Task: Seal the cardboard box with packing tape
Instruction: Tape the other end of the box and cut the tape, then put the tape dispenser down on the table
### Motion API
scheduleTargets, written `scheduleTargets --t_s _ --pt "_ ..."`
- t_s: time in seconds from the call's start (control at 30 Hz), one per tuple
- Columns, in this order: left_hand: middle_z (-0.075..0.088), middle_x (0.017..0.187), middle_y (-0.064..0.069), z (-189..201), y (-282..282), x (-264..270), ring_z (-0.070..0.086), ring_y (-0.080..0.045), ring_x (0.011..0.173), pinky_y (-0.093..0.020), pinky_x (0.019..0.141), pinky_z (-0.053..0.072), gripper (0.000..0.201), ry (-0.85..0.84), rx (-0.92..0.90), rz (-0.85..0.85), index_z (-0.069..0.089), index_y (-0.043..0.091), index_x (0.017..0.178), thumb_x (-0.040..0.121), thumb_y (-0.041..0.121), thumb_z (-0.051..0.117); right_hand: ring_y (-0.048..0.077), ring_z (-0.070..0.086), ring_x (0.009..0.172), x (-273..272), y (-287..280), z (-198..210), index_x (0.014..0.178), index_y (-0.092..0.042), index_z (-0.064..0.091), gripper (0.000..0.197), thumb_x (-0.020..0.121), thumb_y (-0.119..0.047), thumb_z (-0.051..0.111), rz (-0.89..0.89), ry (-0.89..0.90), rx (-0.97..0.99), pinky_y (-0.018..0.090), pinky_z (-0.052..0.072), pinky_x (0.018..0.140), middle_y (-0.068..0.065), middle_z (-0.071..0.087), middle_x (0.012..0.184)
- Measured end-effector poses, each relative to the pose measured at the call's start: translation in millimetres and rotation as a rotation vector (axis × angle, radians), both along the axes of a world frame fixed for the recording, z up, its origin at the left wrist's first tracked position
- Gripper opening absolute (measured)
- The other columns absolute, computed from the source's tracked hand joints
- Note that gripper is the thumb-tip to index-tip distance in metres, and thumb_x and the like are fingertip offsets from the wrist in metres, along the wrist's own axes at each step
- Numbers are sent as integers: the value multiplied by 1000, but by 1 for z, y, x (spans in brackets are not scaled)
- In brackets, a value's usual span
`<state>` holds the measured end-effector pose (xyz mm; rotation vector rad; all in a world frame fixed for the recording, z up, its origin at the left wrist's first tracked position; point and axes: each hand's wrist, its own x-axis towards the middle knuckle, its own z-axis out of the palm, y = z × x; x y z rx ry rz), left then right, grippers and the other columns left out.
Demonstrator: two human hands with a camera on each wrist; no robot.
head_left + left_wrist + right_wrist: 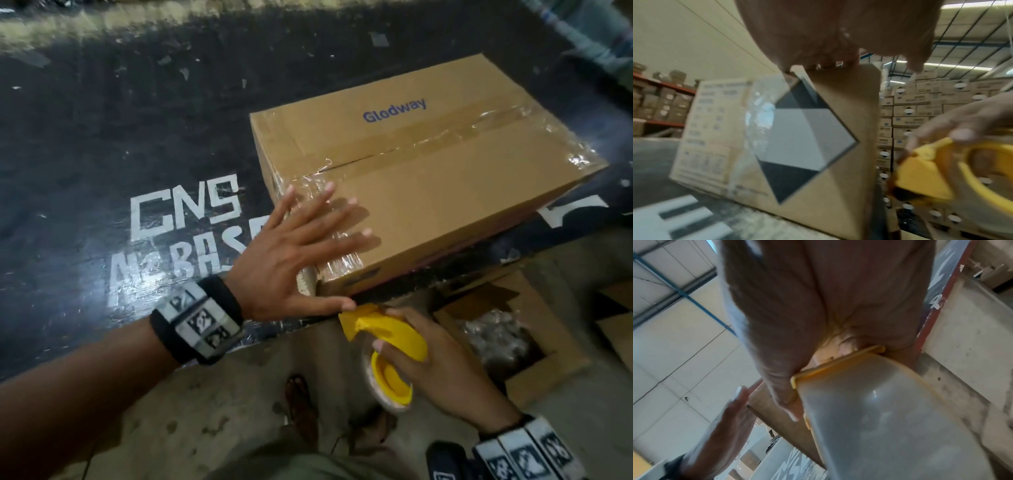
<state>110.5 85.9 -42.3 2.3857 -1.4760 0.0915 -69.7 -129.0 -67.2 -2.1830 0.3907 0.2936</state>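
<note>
**Taped box pressed flat at the surface edge**

Head view: left hand (291, 260) spread flat on the cardboard box (445, 171), which sits on the black surface (85, 154). Right hand (442, 356) grips the yellow tape dispenser (387, 339) just beside the box's near corner; an open carton (534, 342) sits below.

Left wrist view: stacked cartons (931, 100) stand behind.

Right wrist view: the tape roll (879, 426) fills the frame.

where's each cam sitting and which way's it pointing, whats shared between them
Head: worn on the head, facing down and forward at the cardboard box on a black surface; left hand lies flat on the taped corner, right hand grips the yellow tape dispenser.
Left wrist: under the left palm, facing along it at the box's end face.
Right wrist: under the right palm, facing along it at the tape roll.
Shared: all three show box and dispenser; each wrist view catches the other hand.
</note>
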Motion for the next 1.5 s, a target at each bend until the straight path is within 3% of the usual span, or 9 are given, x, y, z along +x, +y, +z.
scheduleTargets --t_s 0.13,0.4,0.5,0.6,0.73,0.9,1.03,1.33,1.5 --pt "35 166 3 -5 -4 -3 26 -21 157 -60 122 21 60 -77 -43 56 45 39 151 96 61 53 -1 62 115 -3 -13 -9 126 -42 60 52 79 -62 68 -37 -36 72 36 51 97 -22 67 123" --pt "36 165 7 14 1 7 21 -17 158 -60 124 18 65 87 20 181 43 39 152 90 46 59 -5 61 112 -34 -93 -19 130 -41 54 61 81 -14 79 -330 -85 171 28 50 89 -23 63 124" --pt "46 156 7 28 -22 -8 29 -13 154 -58 126 18 59 139 -38 245 50 35 147 88 45 56 15 62 112 -35 -143 -29 127 -29 52 55 83 -5 75 -557 -139 97 37 52 90 -13 61 119" --pt "45 155 11 41 -64 -27 26 -9 154 -51 128 16 55 158 -85 218 50 37 145 92 48 54 26 58 120 -28 -202 -33 125 -28 50 49 86 -8 71 -707 -183 84 30 50 93 3 59 126" --pt "43 157 12 45 -138 -35 24 -8 155 -49 128 15 54 151 -95 226 49 40 144 92 49 54 24 59 111 -3 -280 -19 131 -18 55 46 88 -10 68 -755 -255 74 39 45 92 7 61 121" --pt "18 171 9 29 -204 -32 9 -15 160 -52 128 14 68 118 79 364 22 46 158 94 59 40 30 61 109 56 -372 -34 110 -18 72 49 73 -49 64 -639 -257 -196 45 48 96 11 68 109" --pt "10 172 7 17 -222 -34 11 -19 160 -54 127 20 65 18 200 443 4 48 159 100 59 28 38 64 99 105 -419 -62 110 -14 75 41 79 -41 68 -478 -227 -269 41 50 91 21 66 104" --pt "13 171 13 20 -225 -35 10 -11 159 -47 128 19 60 34 227 478 9 52 158 101 57 28 42 63 102 146 -432 -80 106 -7 75 33 85 -32 69 -328 -152 -222 39 45 86 22 65 102" --pt "28 167 15 28 -218 -39 17 -5 157 -46 126 20 62 146 63 513 32 47 154 95 67 36 29 58 117 140 -426 -43 142 -27 50 77 73 -51 74 -360 -250 -222 45 50 97 8 45 137"
